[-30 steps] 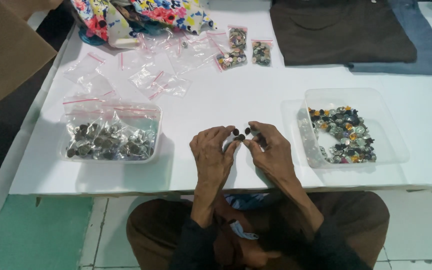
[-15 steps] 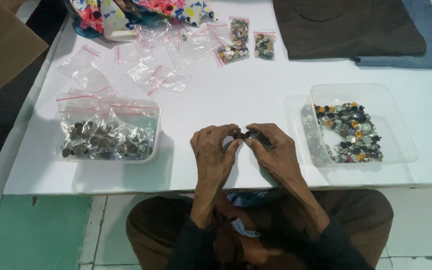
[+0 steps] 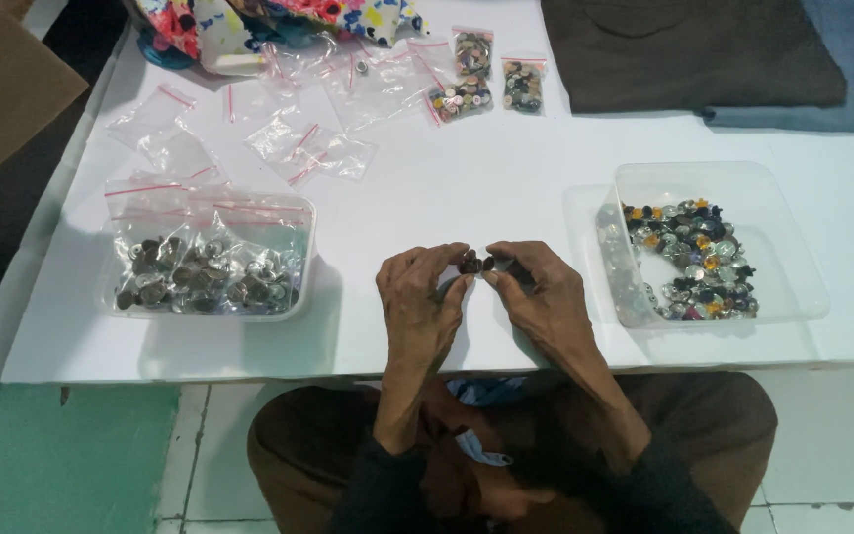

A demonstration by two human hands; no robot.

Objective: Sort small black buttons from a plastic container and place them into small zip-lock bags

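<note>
Clear zip bags with red seal strips (image 3: 294, 148) scattered empty at the table's far left, two small filled zip bags (image 3: 491, 84) of mixed buttons at the far middle — more red-striped bags (image 3: 205, 203) draped over the left tray's metal buttons.

Bare white table (image 3: 506, 188) between left tray (image 3: 212, 259) and right tray (image 3: 719, 242); bags (image 3: 298, 138) beyond.

Probably a garment workshop — button trays (image 3: 719, 252), bagged buttons (image 3: 471, 79), cloth (image 3: 684, 49).
</note>
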